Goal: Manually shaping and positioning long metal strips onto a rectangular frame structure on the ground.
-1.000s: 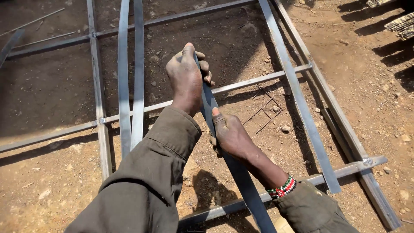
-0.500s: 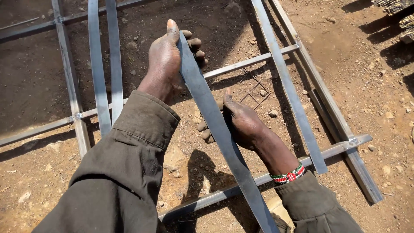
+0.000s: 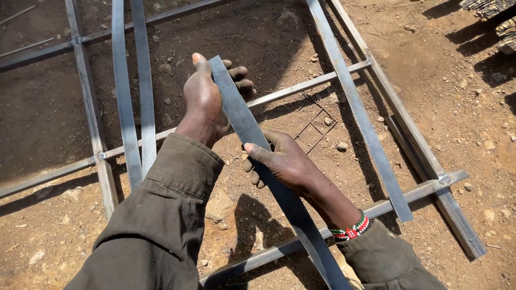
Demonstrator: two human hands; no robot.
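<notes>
I hold a flat metal strip (image 3: 244, 126) in both hands, above the dirt ground (image 3: 473, 118). My left hand (image 3: 207, 102) grips its far end, thumb along the near edge and fingers (image 3: 239, 72) curled over the other side, clamped on the strip. My right hand (image 3: 285, 161) takes it lower down, thumb pressed on the top face and fingers wrapped beneath, also closed on the strip. The strip runs slanted from my left hand down past my right wrist, where a beaded bracelet (image 3: 352, 232) sits above the sleeve (image 3: 387, 260).

Below my hands a metal frame (image 3: 317, 81) lies flat on the ground, its bars crossing at welded joints. Two loose flat strips (image 3: 134, 91) lie side by side across the frame to the left of my left arm. Another long strip (image 3: 357, 113) lies slanted across it to the right. A small wire grid (image 3: 317, 126) rests on the dirt just beyond my right hand, with small stones (image 3: 341, 146) near it.
</notes>
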